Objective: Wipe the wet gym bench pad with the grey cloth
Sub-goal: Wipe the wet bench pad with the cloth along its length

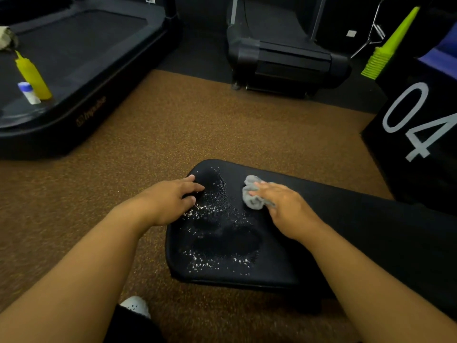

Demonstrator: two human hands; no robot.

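The black gym bench pad [284,256] lies in front of me, its near left part covered with water droplets [215,233]. A crumpled grey cloth [252,194] sits on the pad to the right of the wet patch. My right hand [284,209] lies on top of the cloth, fingers fairly straight and pressing it down. My left hand [170,201] rests on the pad's left edge beside the droplets, fingers loosely bent and holding nothing.
A treadmill deck [81,70] at the left carries a yellow squeeze bottle [33,75] and a small white bottle [28,92]. Another black machine [284,53] stands behind. A black box marked 04 [415,125] stands at the right. Brown speckled floor [197,125] surrounds the bench.
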